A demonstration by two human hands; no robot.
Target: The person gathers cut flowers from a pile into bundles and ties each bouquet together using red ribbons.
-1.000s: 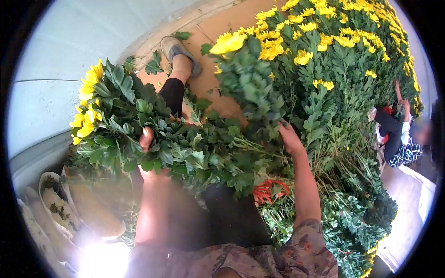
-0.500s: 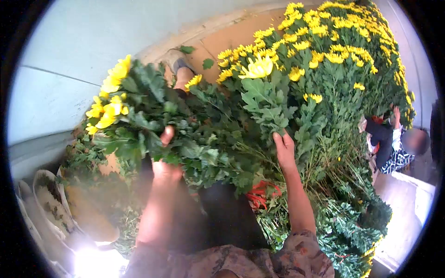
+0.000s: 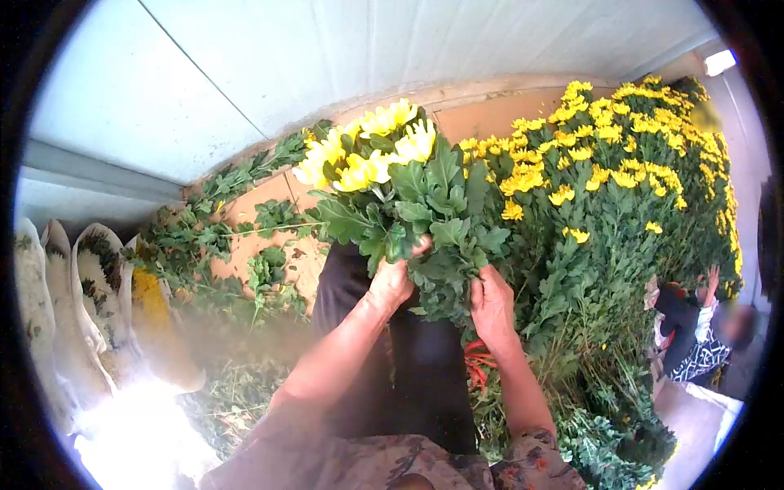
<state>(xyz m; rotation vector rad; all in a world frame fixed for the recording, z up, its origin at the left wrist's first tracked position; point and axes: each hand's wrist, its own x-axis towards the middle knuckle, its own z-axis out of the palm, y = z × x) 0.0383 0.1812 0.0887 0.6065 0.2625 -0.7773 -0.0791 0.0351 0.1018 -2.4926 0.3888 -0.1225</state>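
Observation:
A bunch of yellow chrysanthemums (image 3: 363, 170) stands upright in front of my lap, blooms at the top and broad green leaves below. My left hand (image 3: 394, 282) is wrapped round its stems under the leaves. Close by on the right, my right hand (image 3: 492, 304) is closed at the leafy lower edge of the same bunch, thumb up. Leaves hide the stems there, so I cannot tell how many it grips. Beneath both hands are my dark trousers (image 3: 429, 367).
A large heap of yellow chrysanthemums (image 3: 563, 245) fills the right side. Red ties (image 3: 480, 363) lie beside my right forearm. Loose leaves (image 3: 269, 269) litter the floor at left, near white sacks (image 3: 94, 286). Another person (image 3: 694, 343) sits at far right.
My left hand has brought its bunch from the left to the middle. My right hand's single chrysanthemum has joined the bunch, and both hands are now close together. The view has shifted left.

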